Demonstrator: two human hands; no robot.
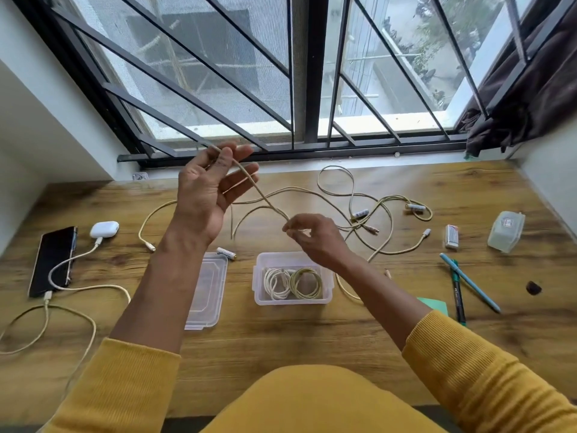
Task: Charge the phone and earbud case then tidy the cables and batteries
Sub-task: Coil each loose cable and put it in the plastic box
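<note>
My left hand [207,189] is raised above the table and pinches one end of a pale yellow cable [256,189] between thumb and fingers. My right hand [309,235] pinches the same cable lower down, so it runs taut between them. A clear plastic box [324,296] in front of me holds two coiled cables [293,282]. The black phone [53,260] and white earbud case [104,229] lie at the left, each with a cable plugged in. Loose batteries [415,207] lie among tangled cables [374,210] at the back right, and one battery [226,253] sits by the lid.
The box's clear lid [206,292] lies left of it. At the right are a small clear case [505,231], a small white packet [452,235], two pens [468,281], a green paper [434,304] and a dark small object [533,288]. A barred window stands behind the table.
</note>
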